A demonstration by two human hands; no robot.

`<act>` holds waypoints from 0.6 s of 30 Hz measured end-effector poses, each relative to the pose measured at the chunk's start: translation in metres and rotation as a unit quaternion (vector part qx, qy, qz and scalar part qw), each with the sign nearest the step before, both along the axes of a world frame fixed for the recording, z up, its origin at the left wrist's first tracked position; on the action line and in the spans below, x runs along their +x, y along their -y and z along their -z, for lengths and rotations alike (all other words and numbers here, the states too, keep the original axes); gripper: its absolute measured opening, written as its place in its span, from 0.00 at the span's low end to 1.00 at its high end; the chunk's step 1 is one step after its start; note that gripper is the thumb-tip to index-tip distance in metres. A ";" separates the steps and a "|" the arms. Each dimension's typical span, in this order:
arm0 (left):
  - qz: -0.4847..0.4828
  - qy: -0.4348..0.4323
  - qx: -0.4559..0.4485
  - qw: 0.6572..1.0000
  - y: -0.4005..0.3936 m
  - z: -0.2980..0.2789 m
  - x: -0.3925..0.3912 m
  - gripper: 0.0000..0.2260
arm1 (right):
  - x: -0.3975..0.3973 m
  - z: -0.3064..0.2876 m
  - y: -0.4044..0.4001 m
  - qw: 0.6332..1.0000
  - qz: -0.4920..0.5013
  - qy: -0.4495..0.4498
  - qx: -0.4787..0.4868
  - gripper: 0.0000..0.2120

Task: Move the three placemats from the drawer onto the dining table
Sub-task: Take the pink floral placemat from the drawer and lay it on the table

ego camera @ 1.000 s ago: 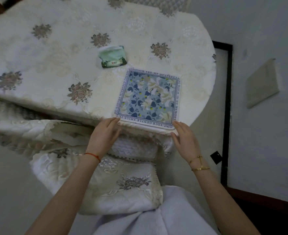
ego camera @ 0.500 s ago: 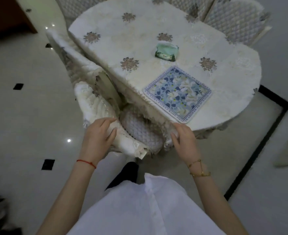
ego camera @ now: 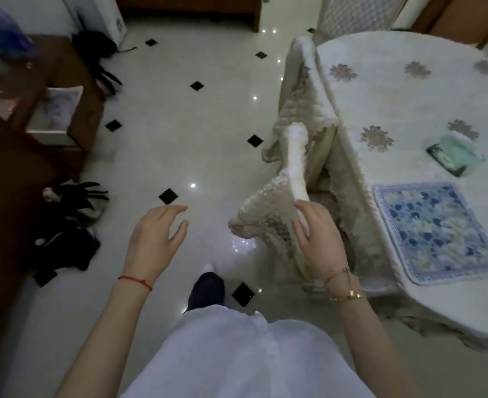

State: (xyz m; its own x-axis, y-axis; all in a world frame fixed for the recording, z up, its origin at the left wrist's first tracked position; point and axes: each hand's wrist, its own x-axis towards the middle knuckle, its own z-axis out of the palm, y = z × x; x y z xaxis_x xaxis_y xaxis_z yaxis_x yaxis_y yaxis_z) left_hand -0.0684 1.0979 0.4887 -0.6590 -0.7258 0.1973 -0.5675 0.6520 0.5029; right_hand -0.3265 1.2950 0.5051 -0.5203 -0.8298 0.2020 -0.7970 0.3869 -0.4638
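Note:
A blue floral placemat [ego camera: 435,231] lies flat on the dining table [ego camera: 395,110], near its front edge at the right. Far left, a wooden drawer [ego camera: 53,116] stands pulled out, with pale patterned material inside that is too blurred to identify. My left hand [ego camera: 156,239] hovers over the floor, fingers apart and empty. My right hand [ego camera: 317,239] is also empty with spread fingers, just in front of the covered chair [ego camera: 291,168] beside the table.
A green tissue pack [ego camera: 452,153] sits on the table behind the placemat. Dark objects [ego camera: 70,219] lie on the floor by the wooden cabinet [ego camera: 4,196] at left. White tiled floor [ego camera: 179,124] with black diamonds stretches between table and drawer.
The view has swung left from the table toward the drawer. Both hands have left the placemat's edge and now hang free, away from the table.

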 end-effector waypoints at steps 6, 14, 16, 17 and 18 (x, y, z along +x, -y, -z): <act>-0.114 0.014 0.016 0.993 0.064 0.007 0.047 0.12 | 0.011 0.022 0.126 0.993 -0.110 0.005 0.032 0.14; -0.169 0.035 0.003 0.985 0.210 -0.015 0.071 0.12 | 0.026 0.022 0.304 0.986 -0.159 0.023 0.034 0.15; -0.165 0.042 0.002 0.985 0.252 -0.018 0.074 0.13 | 0.027 0.021 0.343 0.986 -0.162 0.029 0.032 0.15; -0.165 0.043 0.000 0.985 0.270 -0.020 0.073 0.13 | 0.026 0.020 0.360 0.986 -0.162 0.032 0.030 0.15; -0.167 0.042 0.000 0.985 0.289 -0.021 0.071 0.12 | 0.024 0.020 0.377 0.986 -0.163 0.035 0.029 0.15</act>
